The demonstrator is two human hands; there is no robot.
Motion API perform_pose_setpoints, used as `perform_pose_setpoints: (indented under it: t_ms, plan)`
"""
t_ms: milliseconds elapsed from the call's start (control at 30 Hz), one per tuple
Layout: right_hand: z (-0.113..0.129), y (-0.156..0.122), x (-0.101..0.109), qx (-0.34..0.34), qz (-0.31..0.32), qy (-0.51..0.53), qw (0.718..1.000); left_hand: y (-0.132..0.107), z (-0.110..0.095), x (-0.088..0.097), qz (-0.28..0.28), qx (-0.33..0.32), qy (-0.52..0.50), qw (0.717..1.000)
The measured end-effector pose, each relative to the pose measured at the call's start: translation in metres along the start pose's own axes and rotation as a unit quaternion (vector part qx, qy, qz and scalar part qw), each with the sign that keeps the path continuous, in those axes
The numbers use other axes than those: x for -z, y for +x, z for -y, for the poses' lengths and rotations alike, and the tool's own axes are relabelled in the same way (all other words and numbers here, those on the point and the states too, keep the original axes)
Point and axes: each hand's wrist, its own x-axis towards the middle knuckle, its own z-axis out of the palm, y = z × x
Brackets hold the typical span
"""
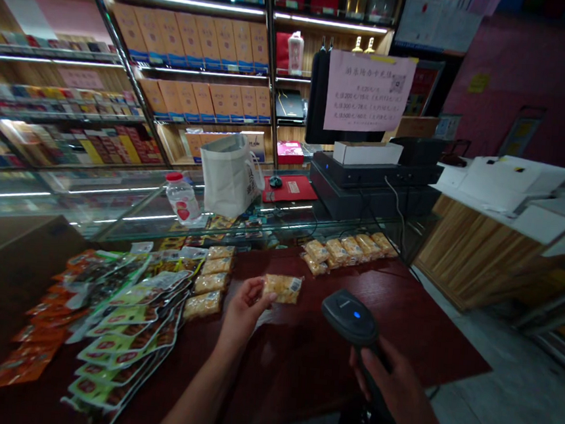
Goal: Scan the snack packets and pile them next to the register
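Note:
My left hand [243, 312] pinches a small clear packet of yellow snacks [283, 288] and holds it above the dark red counter [310, 346]. My right hand [393, 383] grips the handle of a black barcode scanner [350, 315] with a blue light on top. The scanner's head points toward the packet, a short gap apart. A column of similar yellow packets [210, 278] lies left of my left hand. A row of several more yellow packets [348, 249] lies at the counter's far right.
Green and orange snack pouches [124, 330] fan out over the counter's left. A glass display case [115, 204] behind carries a water bottle [181, 198], a white bag [229, 174] and a till with a monitor [365, 173]. Shelves of boxes [191, 65] line the back wall.

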Motion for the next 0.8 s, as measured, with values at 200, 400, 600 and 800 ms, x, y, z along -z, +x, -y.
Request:
perform_pose_setpoints:
  t_ms: [200, 400, 600, 800]
  plan:
    - [0.002, 0.000, -0.005, 0.013, 0.034, 0.008, 0.999, 0.002, 0.004, 0.006, -0.011, 0.001, -0.012, 1.000]
    - [0.007, -0.001, -0.010, 0.022, 0.050, 0.020, 0.998, 0.007, 0.015, 0.012, -0.007, -0.018, 0.004, 1.000]
    - [0.011, -0.001, -0.014, 0.031, 0.049, 0.008, 0.998, 0.007, 0.017, 0.010, 0.000, -0.016, 0.019, 1.000]
    - [0.011, 0.000, -0.013, 0.030, 0.030, -0.021, 0.999, 0.008, 0.021, 0.010, 0.001, -0.012, 0.016, 1.000]
